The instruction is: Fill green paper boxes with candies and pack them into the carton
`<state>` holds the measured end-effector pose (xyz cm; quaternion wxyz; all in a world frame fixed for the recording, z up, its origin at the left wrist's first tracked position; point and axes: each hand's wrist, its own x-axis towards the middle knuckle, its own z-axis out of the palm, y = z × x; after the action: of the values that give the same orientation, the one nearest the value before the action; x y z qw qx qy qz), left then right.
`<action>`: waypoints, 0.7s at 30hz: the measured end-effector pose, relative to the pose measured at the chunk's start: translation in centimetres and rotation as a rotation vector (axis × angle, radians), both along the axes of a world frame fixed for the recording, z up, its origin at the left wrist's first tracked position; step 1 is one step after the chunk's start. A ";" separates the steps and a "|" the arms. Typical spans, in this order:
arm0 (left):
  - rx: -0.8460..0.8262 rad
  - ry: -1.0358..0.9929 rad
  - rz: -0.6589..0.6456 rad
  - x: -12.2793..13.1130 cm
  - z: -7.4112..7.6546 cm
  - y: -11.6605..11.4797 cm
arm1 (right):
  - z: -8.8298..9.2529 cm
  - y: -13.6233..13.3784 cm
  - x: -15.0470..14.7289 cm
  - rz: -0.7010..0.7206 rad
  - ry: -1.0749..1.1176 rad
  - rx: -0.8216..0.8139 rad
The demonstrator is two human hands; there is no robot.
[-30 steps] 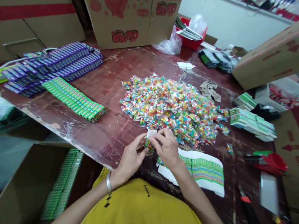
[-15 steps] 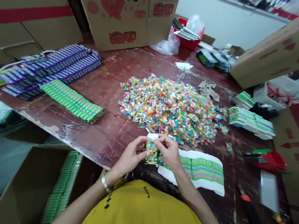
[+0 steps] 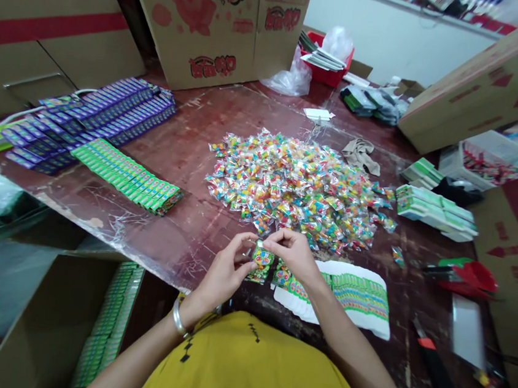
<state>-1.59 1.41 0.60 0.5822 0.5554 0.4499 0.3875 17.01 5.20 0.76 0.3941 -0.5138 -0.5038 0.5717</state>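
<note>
Between my hands stands a small green printed candy box [image 3: 262, 261], close to the table's near edge. My left hand [image 3: 229, 265] grips its left side between thumb and fingers. At its top, my right hand [image 3: 293, 253] pinches the white flap, which is folded down low. Right of this box, partly under my right forearm, lies a fanned row of green boxes [image 3: 359, 297] with white flaps. Just beyond my hands is a large heap of small clear packets of colourful candy [image 3: 297, 185].
Rows of green boxes [image 3: 126, 174] and purple boxes [image 3: 95, 118] lie at left. Stacked green cartons [image 3: 435, 211], red-handled scissors [image 3: 467, 277] and a utility knife [image 3: 439, 373] are at right. Large cardboard boxes [image 3: 212, 22] stand behind. An open carton [image 3: 55, 321] sits below the left edge.
The white flap stood up above the box before; now it is folded down under my right fingers. My right hand has shifted slightly, showing more of the fanned row.
</note>
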 end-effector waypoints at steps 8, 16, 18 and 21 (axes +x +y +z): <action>-0.041 -0.035 -0.025 -0.5 -0.4 0.4 | 0.5 -1.0 0.2 0.107 -0.224 0.256; -0.215 -0.167 0.017 -1.0 -1.1 1.5 | -0.1 -2.2 0.4 0.374 -0.658 0.605; -0.179 -0.164 0.016 -0.9 -1.2 1.4 | -0.7 -2.1 0.0 0.330 -0.661 0.634; -0.087 -0.090 0.008 -1.3 -1.4 1.5 | -1.4 -2.1 -0.7 0.297 -0.654 0.622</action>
<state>-2.91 2.91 -0.80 0.6239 0.5097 0.4421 0.3944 16.29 3.06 -0.69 0.2639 -0.4469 -0.8167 0.2522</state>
